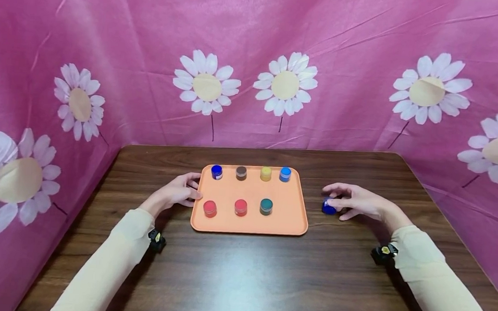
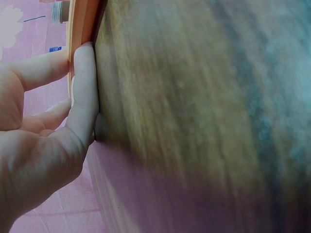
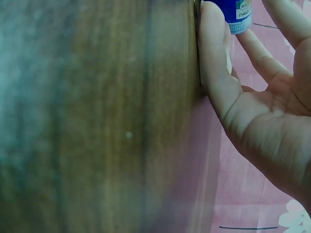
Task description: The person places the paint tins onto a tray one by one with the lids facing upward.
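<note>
An orange tray (image 1: pixel 250 226) lies on the table, with two rows of small paint jars standing on it. My left hand (image 1: pixel 180 189) is at the tray's left edge; its thumb and fingers touch the rim, fairly straight in the left wrist view. To the right of the tray, my right hand (image 1: pixel 356 201) has its thumb and fingers around a dark blue paint jar (image 1: pixel 328 207) at table level. That jar (image 3: pixel 237 14) shows a label and a clear base in the right wrist view and seems tipped on its side; its upper part is cut off.
The tray's back row has a dark blue jar (image 1: pixel 216 172), a brown jar (image 1: pixel 241 173), a yellow jar (image 1: pixel 266 173) and a lighter blue jar (image 1: pixel 285 174). In front are two red jars (image 1: pixel 240 207) and a green jar (image 1: pixel 266 207). Pink flowered cloth (image 1: pixel 249 25) surrounds the wooden table (image 1: pixel 240 275).
</note>
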A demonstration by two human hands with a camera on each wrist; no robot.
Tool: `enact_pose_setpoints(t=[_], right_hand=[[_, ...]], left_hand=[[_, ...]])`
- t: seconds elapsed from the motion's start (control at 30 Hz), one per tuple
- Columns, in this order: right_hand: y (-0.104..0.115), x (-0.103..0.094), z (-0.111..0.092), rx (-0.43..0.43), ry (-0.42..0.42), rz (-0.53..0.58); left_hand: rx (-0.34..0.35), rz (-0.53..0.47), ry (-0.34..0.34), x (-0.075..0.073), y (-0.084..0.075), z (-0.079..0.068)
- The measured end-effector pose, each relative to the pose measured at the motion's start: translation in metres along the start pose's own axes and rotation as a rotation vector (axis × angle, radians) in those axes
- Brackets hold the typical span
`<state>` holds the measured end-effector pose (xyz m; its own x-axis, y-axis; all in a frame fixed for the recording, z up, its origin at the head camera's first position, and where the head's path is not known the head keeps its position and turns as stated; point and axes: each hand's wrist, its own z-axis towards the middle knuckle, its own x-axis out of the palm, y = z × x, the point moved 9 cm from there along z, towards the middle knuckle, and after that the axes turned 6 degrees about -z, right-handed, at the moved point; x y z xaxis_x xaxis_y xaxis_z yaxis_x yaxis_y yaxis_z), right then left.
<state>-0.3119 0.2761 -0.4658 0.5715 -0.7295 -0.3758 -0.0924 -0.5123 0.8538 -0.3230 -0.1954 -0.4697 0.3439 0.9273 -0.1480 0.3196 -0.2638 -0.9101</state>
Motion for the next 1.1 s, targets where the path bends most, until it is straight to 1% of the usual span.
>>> enact_pose_setpoints(t=[0.23,0.5,0.93,1.1], right_hand=[[0.0030,0.0040,0.0009,0.000,-0.010,-0.046],[0.0060,0.0048,0.0004,-0.003,-0.010,-0.070],[0.0060,0.0049,0.0006,0.004,-0.009,-0.067],[0.0040,0.0059,-0.0009,0.015,-0.002,-0.058]], left_hand=[[0.004,0.001,-0.001,-0.0007,-0.0015,-0.0026],[0.005,0.006,-0.005,-0.0004,-0.0023,-0.0030],[0.005,0.001,0.003,-0.0017,0.0002,0.0004],[0.005,-0.003,0.005,0.0005,-0.0003,-0.0015]])
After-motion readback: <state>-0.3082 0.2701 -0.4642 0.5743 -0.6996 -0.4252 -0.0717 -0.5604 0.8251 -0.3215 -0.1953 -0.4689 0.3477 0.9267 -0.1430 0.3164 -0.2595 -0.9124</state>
